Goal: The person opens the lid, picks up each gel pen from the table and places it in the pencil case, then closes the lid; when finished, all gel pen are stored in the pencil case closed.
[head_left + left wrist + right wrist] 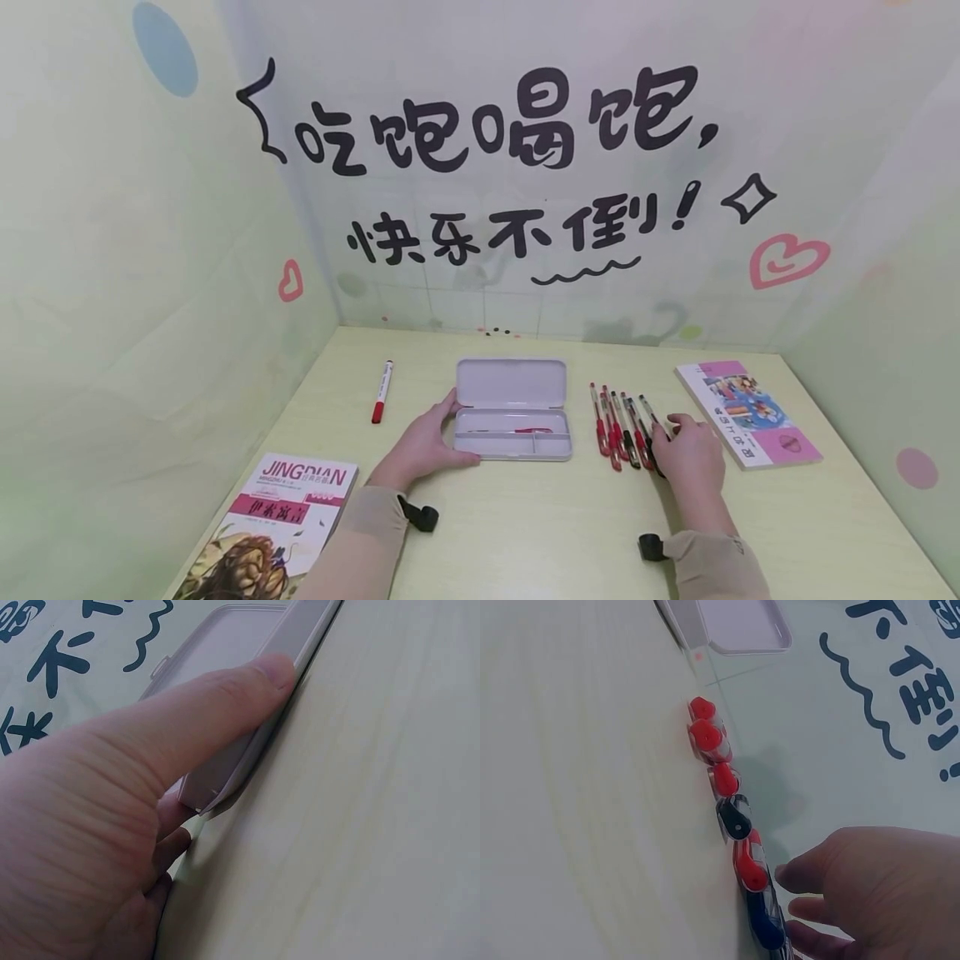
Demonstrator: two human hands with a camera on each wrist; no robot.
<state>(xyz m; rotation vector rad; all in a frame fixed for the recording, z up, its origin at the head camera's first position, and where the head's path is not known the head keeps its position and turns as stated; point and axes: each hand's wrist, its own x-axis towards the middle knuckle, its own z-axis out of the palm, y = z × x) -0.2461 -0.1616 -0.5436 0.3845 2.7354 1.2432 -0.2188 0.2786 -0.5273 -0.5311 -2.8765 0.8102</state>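
"What are we seeing the person's left hand [423, 442] doing?"

"We're watching it gripping an open, lilac, rectangular plastic pencil case [512, 383] by its left side; a slim red-and-clear pen [532, 431] is lying in the long rear compartment."

"And the right hand [693, 458]?"

"It's reaching to a row of clear-barrelled red and black pens [628, 446], fingertips overlapping the rightmost; we aren't managing to tell whether they're pinching it."

"What else are we noticing on the pale yellow table [525, 533]?"

"A white marker with a red cap [381, 392] is lying left of the case, a white-and-pink paperback [285, 521] is lying nearer us, and a pink-and-blue-covered book [750, 412] is lying right of the pens."
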